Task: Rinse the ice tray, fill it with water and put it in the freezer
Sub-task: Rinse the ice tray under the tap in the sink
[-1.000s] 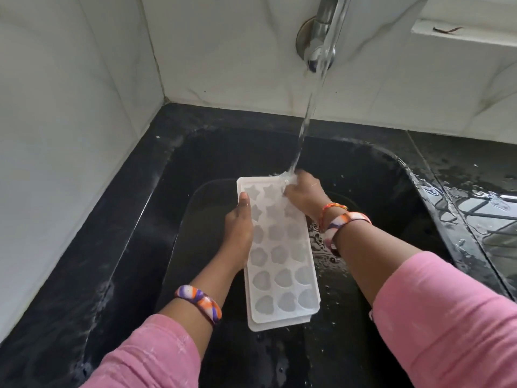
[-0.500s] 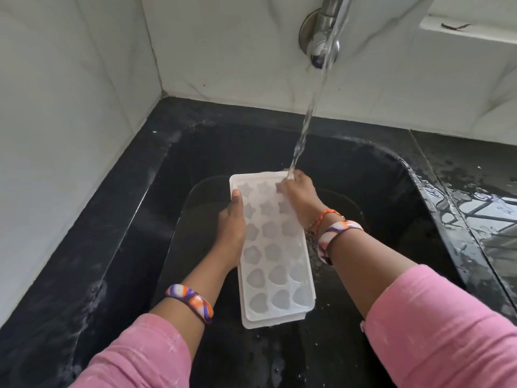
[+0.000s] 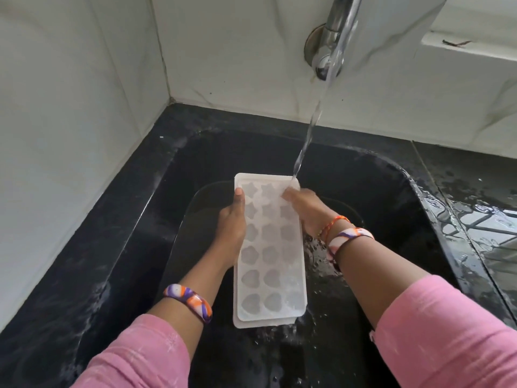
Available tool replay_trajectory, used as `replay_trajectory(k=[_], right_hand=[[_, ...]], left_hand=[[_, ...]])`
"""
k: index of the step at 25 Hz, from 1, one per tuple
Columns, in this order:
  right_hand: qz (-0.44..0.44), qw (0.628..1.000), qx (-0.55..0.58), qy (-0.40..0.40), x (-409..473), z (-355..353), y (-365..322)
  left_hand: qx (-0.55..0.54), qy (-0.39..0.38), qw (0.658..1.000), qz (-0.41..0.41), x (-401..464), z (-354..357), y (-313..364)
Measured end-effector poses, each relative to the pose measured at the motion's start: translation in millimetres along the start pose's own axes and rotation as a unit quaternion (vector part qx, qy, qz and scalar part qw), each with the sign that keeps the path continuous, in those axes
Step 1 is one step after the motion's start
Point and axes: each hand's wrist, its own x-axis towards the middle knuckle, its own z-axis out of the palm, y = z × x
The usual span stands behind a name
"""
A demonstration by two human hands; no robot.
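A white ice tray (image 3: 268, 264) with star- and heart-shaped cells is held lengthwise over the black sink (image 3: 363, 175). My left hand (image 3: 232, 228) grips its left long edge, thumb on top near the far end. My right hand (image 3: 305, 208) holds the right edge near the far corner, fingers lying over the cells there. A stream of water (image 3: 310, 130) from the steel tap (image 3: 333, 32) lands on the tray's far right corner, beside my right fingers. Water runs off the tray's near end into the sink.
White tiled walls close in on the left and behind. A wet black counter (image 3: 481, 208) lies to the right of the sink. A dark basin or plate (image 3: 190, 219) sits in the sink under the tray. A white ledge (image 3: 475, 49) juts out at the upper right.
The tray has shifted so the stream now hits its far right corner. My right hand has slid toward the right edge. The view has tilted slightly.
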Motion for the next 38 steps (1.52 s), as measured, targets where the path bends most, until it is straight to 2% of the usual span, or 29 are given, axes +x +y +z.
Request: replay_trajectory(k=[2,3,4,7,12,14,16,19,21,22,23,25,27,28,30,31,32,34,35,36,38], right_hand=[[-0.028,0.992,-0.023,0.120,6,4,-7],[-0.044,0.989,-0.014,0.141,8,6,-7],[-0.053,0.990,0.002,0.130,8,8,-6],[-0.010,1.000,0.020,0.019,-3,10,4],[-0.023,0.993,0.002,0.118,11,15,2],[-0.025,0.994,0.008,0.108,16,14,-4],[-0.045,0.998,0.005,0.049,17,16,-8],[-0.073,0.996,-0.005,-0.057,14,15,-2],[-0.087,0.987,-0.046,-0.127,14,6,-1],[-0.089,0.983,-0.077,-0.138,15,1,-4],[-0.092,0.982,-0.116,-0.119,13,-4,-11],[-0.111,0.979,-0.168,-0.014,12,-7,-21],[-0.144,0.978,-0.141,0.049,3,2,-21],[-0.142,0.983,-0.103,0.047,3,4,-20],[-0.083,0.993,-0.079,-0.016,1,-1,-20],[-0.057,0.991,-0.108,-0.054,0,-7,-24],[-0.068,0.979,-0.181,-0.065,3,-14,-29],[-0.140,0.946,-0.292,0.006,6,-18,-32],[-0.163,0.947,-0.276,0.025,3,-14,-29],[-0.162,0.963,-0.216,0.009,-1,-10,-24],[-0.083,0.989,-0.095,-0.077,-8,-7,-16]], left_hand=[[0.005,-0.018,1.000,-0.011,-3,4,1],[0.006,-0.025,1.000,-0.014,-4,6,1],[0.002,-0.022,1.000,-0.011,-4,5,1],[-0.022,0.012,1.000,-0.014,0,1,3],[-0.011,-0.053,0.996,-0.074,-1,-1,0],[-0.011,-0.069,0.994,-0.087,-2,-4,-4],[-0.026,-0.037,0.995,-0.085,-1,-4,-7],[-0.031,0.061,0.994,-0.085,2,-2,-10],[-0.026,0.085,0.992,-0.086,2,1,-6],[-0.017,0.090,0.993,-0.081,1,3,-4],[0.000,0.091,0.993,-0.074,0,5,-2],[0.020,0.098,0.994,-0.050,-3,13,1],[0.002,0.112,0.993,-0.040,-6,21,5],[-0.013,0.124,0.992,-0.036,-7,23,7],[-0.038,0.147,0.988,-0.026,-9,24,10],[-0.033,0.149,0.988,-0.027,-10,24,9],[-0.018,0.148,0.988,-0.030,-11,23,6],[0.003,0.146,0.988,-0.042,-17,25,-1],[-0.004,0.152,0.987,-0.044,-20,27,-2],[-0.022,0.157,0.986,-0.044,-23,29,-3],[-0.051,0.173,0.983,-0.045,-27,31,-5]])
